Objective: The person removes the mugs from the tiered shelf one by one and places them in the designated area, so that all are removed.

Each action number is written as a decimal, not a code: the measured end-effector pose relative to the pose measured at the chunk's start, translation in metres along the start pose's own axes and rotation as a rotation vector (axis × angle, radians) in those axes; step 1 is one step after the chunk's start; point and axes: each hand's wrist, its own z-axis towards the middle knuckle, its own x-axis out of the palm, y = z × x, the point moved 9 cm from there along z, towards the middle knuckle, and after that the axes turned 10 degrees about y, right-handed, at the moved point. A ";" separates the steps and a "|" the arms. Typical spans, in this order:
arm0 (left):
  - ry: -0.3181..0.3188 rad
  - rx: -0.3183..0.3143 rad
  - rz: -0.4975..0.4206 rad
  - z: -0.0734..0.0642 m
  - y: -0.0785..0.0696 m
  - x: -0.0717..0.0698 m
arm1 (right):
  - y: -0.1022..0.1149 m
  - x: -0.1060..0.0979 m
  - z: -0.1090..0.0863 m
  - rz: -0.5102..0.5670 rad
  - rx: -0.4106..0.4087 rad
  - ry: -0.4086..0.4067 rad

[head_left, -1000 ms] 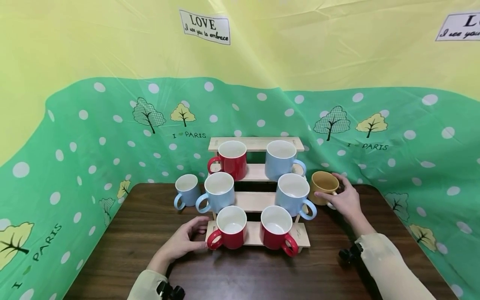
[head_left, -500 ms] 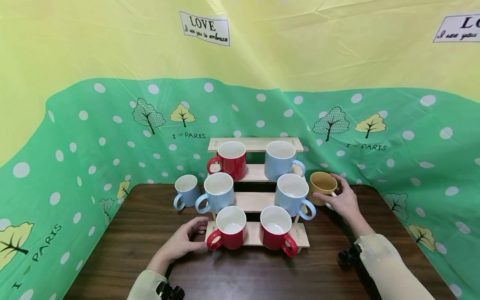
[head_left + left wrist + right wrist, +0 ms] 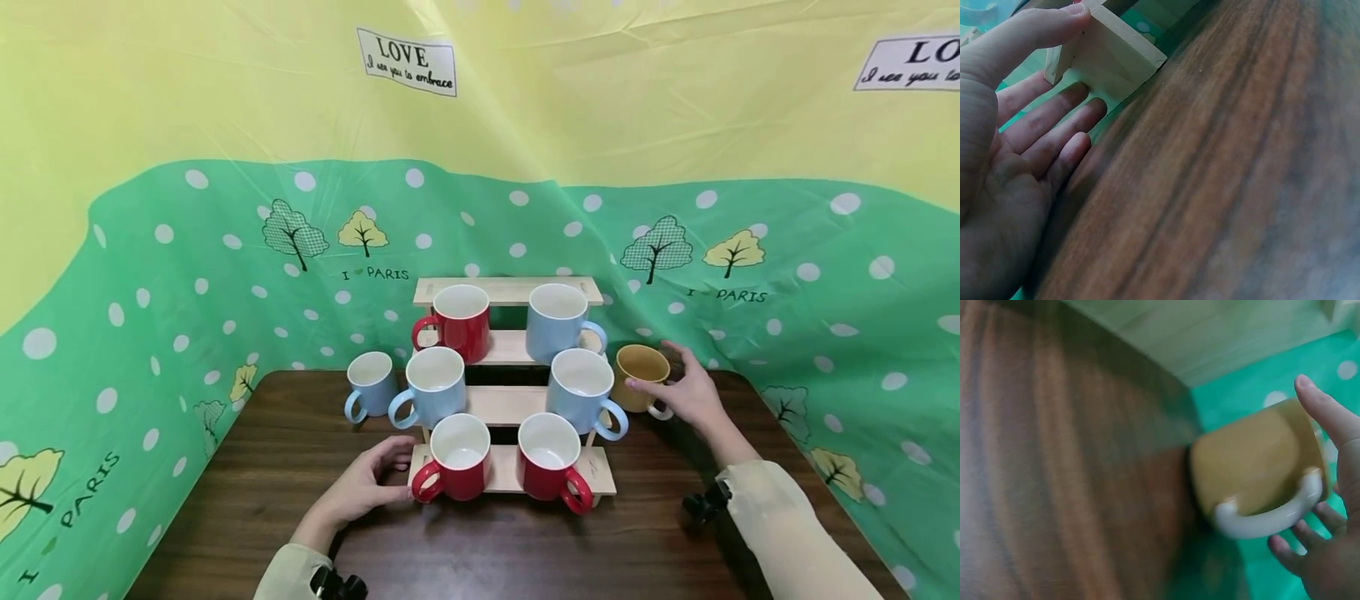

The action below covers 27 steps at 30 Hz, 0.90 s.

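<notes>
In the head view, my right hand (image 3: 692,392) is spread around a yellow mug (image 3: 1250,462) with a white handle, standing upright on the table beside the rack. My thumb lies across its front near the rim, and the other fingers extend loosely past the handle. At the lower left, my left hand (image 3: 367,483) pinches the end of the bottom step of a wooden tiered rack (image 3: 1119,53), thumb on the front edge, index finger behind. Red mugs (image 3: 465,471) sit on the bottom step, light blue mugs (image 3: 437,387) on the middle, and one of each colour higher up.
Another light blue mug (image 3: 372,385) stands on the dark wooden table (image 3: 480,554), left of the rack. Behind hangs a green and yellow printed cloth (image 3: 480,217), which also runs along both sides. The rack's top board (image 3: 510,291) carries no mug.
My right hand has loosened slightly at the yellow mug, its index finger lifting from the rim. The left hand stays at the rack. The head view has shifted slightly.
</notes>
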 end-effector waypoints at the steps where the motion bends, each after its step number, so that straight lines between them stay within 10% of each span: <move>1: 0.000 0.000 0.000 0.000 0.000 0.000 | 0.005 -0.004 0.000 0.000 -0.006 -0.007; 27: -0.001 0.010 0.020 0.001 0.000 0.000 | 0.139 -0.044 -0.020 0.064 -0.197 -0.120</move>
